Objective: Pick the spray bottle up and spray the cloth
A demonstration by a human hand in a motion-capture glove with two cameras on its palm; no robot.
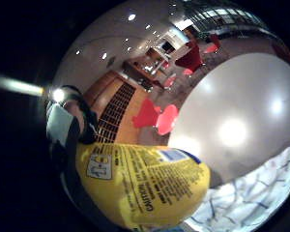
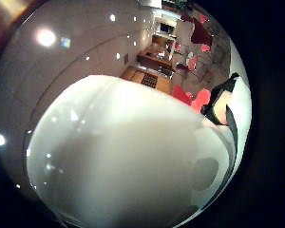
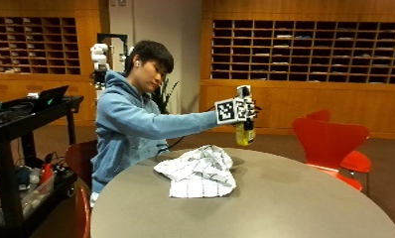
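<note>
The yellow plastic spray bottle [image 3: 244,130] is held in the air above the round grey table [image 3: 283,198], gripped near its top by the black-gloved right hand [image 3: 245,109], fingers curled round its neck. The arm reaches out nearly straight at shoulder height in a blue sleeve [image 3: 164,121], with the bottle hanging upright below the fist.

On the table, at about 7 o'clock from the bottle and well below it, lies the crumpled white cloth with a dark grid pattern [image 3: 197,171], apart from the bottle.

The little-finger-side palm view alone shows the bottle's label [image 1: 145,186]: yellow with dense black print and a small blue patch, but only blurred lettering, with no word surely readable. It also catches a corner of the checked cloth [image 1: 251,198] on the table.

The thumb-side palm view is mostly filled by a smooth white rounded surface [image 2: 128,161] close to the palm; what it is cannot be told.

Behind the table at 3 o'clock stands a red moulded chair [image 3: 329,141], and beyond it a wall of wooden pigeonhole shelves [image 3: 309,52].
</note>
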